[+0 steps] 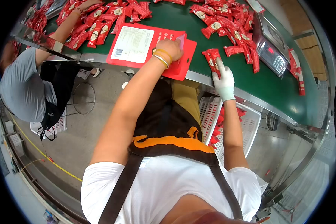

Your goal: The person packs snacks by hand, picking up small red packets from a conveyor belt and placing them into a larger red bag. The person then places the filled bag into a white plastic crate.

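Observation:
My bare left hand, with yellow and pale bands on its wrist, grips the open end of a flat red printed bag. The bag lies at the edge of the green work surface, its white label panel facing up; a pinkish inner side shows by my fingers, whose tips are partly hidden. My right hand, in a white glove, has its fingers closed on a small red wrapped packet at the table's front edge. Another packet seems to lie against it.
Heaps of red packets cover the back of the green table. A digital scale stands at right. Below the table edge, a white crate holds more packets. At left, a co-worker in a grey shirt reaches into another heap.

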Motion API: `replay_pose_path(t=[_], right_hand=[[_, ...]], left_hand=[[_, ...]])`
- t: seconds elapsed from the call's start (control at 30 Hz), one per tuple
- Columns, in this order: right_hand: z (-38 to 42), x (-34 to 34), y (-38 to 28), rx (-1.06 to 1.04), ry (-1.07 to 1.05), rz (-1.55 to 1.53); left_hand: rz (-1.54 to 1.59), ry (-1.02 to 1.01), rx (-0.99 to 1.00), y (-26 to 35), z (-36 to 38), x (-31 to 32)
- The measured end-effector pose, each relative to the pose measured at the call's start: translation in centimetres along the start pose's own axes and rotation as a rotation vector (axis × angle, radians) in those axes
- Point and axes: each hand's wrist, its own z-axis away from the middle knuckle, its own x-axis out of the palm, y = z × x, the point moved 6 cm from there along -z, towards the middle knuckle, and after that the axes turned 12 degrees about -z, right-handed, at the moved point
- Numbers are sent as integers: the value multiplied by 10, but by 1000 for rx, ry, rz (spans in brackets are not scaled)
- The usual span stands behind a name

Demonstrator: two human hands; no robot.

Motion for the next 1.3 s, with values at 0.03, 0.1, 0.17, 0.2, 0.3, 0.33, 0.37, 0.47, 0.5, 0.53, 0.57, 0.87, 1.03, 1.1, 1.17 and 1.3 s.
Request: replay_pose_path(t=[0.03,0.1,0.17,0.2,0.3,0.33,0.37,0.47,0.5,0.53,0.57,0.87,1.03,1.1,1.17,1.3], right_hand=[[-3,-4,-3,-27,11,-17],[-3,-5,-21,-50,29,-103],[-12,-1,-59,-233,49,-257],[-22,13,-81,-324,-17,-244],[-33,35,-86,-443,-148,-150],[-31,34,-81,-442,-149,-151],[-31,36,-77,-432,-204,-106],[-37,40,-88,-476,-291,-77],[-45,41,-98,-529,-308,-100],[-46,42,-99,-497,-347,-75],[-55,46,-97,-511,-336,-76],[-102,151,-34,32,-671,-962],[-96,159,-37,62,-616,-1015],[-93,160,-36,72,-616,-1026],[-92,156,-35,79,-605,-1035],[-89,158,-34,94,-578,-1064]], left_hand=[[-63,-13,-29,1,-1,0],[-55,57,-40,5,21,3],[146,353,-121,-3,39,-7],[369,492,-224,-13,54,-1],[418,505,-161,-21,62,13],[458,491,-191,-21,64,8],[459,501,-200,-23,64,9],[733,575,-139,-26,62,13],[660,716,-12,-9,67,0],[756,731,16,1,69,2],[841,761,48,6,68,-5],[675,585,673,43,75,-32],[534,590,446,-38,0,-40],[311,551,343,-55,-28,-37],[205,40,297,-62,-56,-13],[343,-34,484,-68,-77,8]])
